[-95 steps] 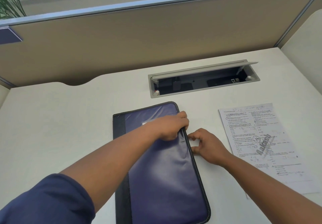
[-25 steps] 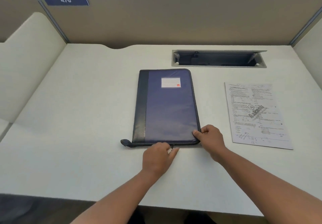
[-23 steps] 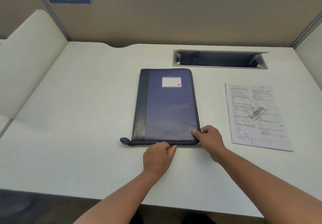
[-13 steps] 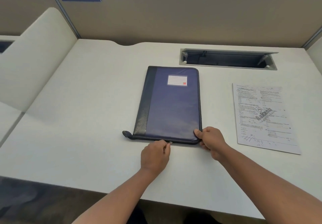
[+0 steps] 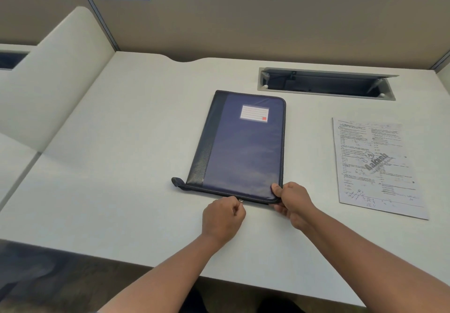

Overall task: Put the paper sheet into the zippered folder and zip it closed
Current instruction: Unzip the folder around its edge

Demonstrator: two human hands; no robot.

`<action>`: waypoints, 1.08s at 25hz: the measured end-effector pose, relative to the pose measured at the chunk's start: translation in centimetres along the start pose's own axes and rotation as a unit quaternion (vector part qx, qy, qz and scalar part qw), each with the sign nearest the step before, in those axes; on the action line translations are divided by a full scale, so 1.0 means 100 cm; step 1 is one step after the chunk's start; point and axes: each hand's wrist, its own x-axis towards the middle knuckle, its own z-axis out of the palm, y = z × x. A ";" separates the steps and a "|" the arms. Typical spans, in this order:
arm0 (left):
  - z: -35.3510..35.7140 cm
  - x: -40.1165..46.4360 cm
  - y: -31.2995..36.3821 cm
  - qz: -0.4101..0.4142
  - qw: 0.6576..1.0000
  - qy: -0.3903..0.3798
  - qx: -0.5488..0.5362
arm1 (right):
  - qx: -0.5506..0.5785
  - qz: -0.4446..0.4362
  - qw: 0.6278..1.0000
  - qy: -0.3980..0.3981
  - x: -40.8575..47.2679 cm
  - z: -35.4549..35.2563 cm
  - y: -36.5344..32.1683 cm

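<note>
Left hand [image 5: 222, 217] pinches the zipper pull [image 5: 240, 200]; right hand [image 5: 293, 202] grips the folder [image 5: 241, 147] corner.

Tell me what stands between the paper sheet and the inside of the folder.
The folder's shut cover: it lies flat, the left hand pinching the zipper pull. The paper sheet lies apart on bare desk.

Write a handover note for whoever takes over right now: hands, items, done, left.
Left hand: fingers pinch the zipper pull at the zippered folder's near edge.
Right hand: grips the folder's near right corner, thumb on top.
Folder lies flat on the desk, cover down.
Paper sheet lies flat on the desk to the folder's right, apart from it.
Done: nothing inserted.
Left: unzip, open, slide the sheet in, zip closed.
</note>
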 end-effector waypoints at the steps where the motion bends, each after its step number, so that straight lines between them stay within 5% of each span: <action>1: -0.003 0.000 -0.002 -0.020 1.000 0.008 0.008 | 0.010 -0.001 1.000 0.006 0.000 0.001 0.000; 11: -0.067 0.013 -0.075 -0.168 0.981 0.095 0.032 | 0.009 -0.015 0.999 0.045 0.003 -0.009 -0.011; 20: -0.087 0.027 -0.071 -0.081 0.992 0.098 0.001 | -0.032 -0.047 0.997 0.061 -0.006 -0.020 -0.008; 27: -0.076 0.086 -0.026 0.005 0.997 -0.076 0.012 | -0.105 -0.100 0.982 0.125 -0.036 -0.036 0.006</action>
